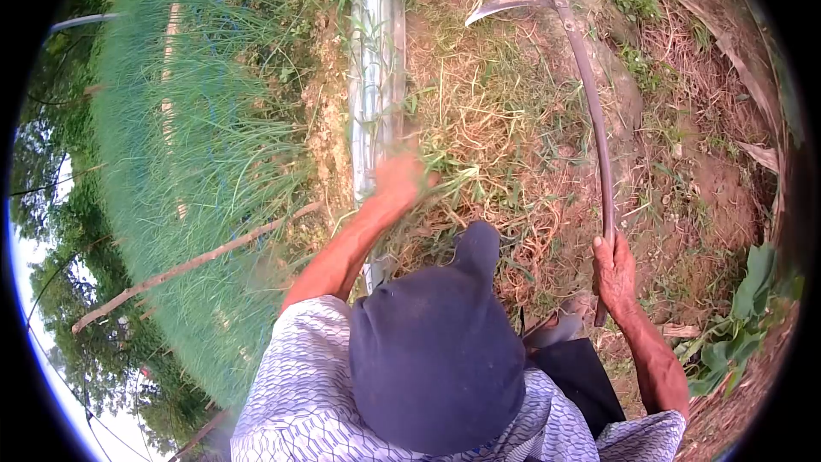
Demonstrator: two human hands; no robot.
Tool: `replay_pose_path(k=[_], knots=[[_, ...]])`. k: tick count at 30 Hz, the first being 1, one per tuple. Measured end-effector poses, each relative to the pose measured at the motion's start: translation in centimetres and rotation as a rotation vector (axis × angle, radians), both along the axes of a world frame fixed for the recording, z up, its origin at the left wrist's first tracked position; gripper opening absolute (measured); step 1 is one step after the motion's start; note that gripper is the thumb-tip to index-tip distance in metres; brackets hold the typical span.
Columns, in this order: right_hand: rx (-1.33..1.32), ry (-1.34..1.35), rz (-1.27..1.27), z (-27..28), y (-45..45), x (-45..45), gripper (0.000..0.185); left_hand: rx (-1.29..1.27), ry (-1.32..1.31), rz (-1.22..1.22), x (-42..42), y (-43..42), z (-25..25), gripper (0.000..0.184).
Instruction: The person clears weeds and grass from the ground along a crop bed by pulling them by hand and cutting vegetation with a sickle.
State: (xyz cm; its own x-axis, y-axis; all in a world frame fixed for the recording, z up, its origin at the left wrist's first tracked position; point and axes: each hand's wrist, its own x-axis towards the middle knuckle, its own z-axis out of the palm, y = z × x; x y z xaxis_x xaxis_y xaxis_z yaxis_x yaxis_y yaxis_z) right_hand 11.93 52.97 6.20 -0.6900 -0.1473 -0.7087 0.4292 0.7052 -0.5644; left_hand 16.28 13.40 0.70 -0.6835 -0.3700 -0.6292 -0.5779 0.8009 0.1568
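Note:
My right hand (616, 274) is wrapped round the wooden handle of a long-handled sickle (592, 103). The handle reaches away from me, and the curved blade at its far end points left, over the ground. Motion smears my left hand (400, 181), which is beside a shiny plastic-covered strip (373, 60). Green weeds (462, 175) lie right at its fingers; whether they are gripped I cannot tell.
Dense green onion-like plants (205, 120) grow on the left, with a wooden stick (197, 265) slanting across them. Cut, dry weeds (479, 111) cover the soil ahead. A broad-leaved plant (744, 325) stands at the right. A dark cap (436, 351) fills the lower middle.

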Motion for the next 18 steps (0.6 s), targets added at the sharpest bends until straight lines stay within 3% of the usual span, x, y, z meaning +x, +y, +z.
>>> replay_pose_path(k=[2,3,4,6,8,9,11,12,13,14,16,17,18], knots=[[-0.016,-0.154,-0.049,1.5,1.1,-0.2,0.041,0.344,0.046,-0.206,-1.9,5.9,2.5,0.044],[-0.039,-0.310,-0.100,2.1,1.6,0.1,0.040,0.590,0.035,-0.282,-3.0,7.6,2.7,0.061],[-0.041,-0.302,-0.095,1.8,2.3,0.5,0.040,0.829,0.039,-0.363,-4.4,8.1,2.8,0.078],[-0.056,-0.185,-0.080,0.9,4.0,1.2,0.038,0.912,0.084,-0.473,-4.9,6.8,3.6,0.076],[-0.089,-0.279,-0.141,2.2,3.7,0.6,0.038,0.785,0.189,-0.471,-5.8,4.7,5.6,0.066],[-0.046,-0.271,-0.126,2.2,3.9,0.7,0.038,0.577,0.261,-0.357,-6.5,3.2,6.7,0.057],[0.072,-0.181,-0.011,0.7,5.1,1.4,0.042,0.257,0.662,0.152,-6.2,-0.2,6.8,0.048],[0.068,-0.180,-0.015,-0.1,5.2,1.7,0.042,0.098,0.701,0.245,-6.1,-2.2,5.6,0.042],[0.082,-0.148,0.032,-0.7,5.3,1.9,0.044,-0.102,0.672,0.146,-5.4,-4.5,3.1,0.052],[0.097,-0.117,0.082,-0.9,5.2,2.0,0.046,-0.103,0.673,0.143,-5.0,-4.5,2.2,0.052],[0.119,-0.190,0.058,0.4,3.5,1.2,0.045,-0.546,0.503,-0.088,-4.8,-4.2,0.9,0.068],[0.152,-0.150,0.093,-0.1,3.7,1.4,0.044,-0.540,0.490,-0.076,-4.9,-4.3,0.1,0.080],[0.183,-0.118,0.131,-0.4,4.0,1.6,0.043,-0.541,0.488,-0.075,-5.0,-4.8,-0.3,0.080]])
